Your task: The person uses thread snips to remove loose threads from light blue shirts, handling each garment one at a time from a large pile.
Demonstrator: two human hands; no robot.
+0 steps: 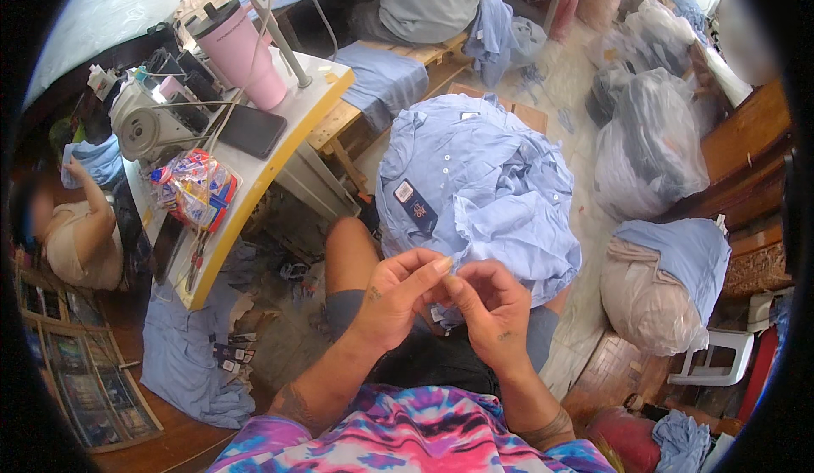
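Both forearms come up from six o'clock and meet at the middle. The left hand (397,297) has its fingers curled and its thumb stretched toward three o'clock. The right hand (492,306) faces it, fingertips pinched together, touching the left thumb tip.

Sewing table (318,91), wooden bench (424,51), daylight

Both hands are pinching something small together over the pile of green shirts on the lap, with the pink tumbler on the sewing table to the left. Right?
Not quite: the shirts are light blue, not green, as the head view shows. The rest stands: the left hand and right hand meet fingertip to fingertip over that pile on the lap, and the pink tumbler stands on the sewing table to the left.
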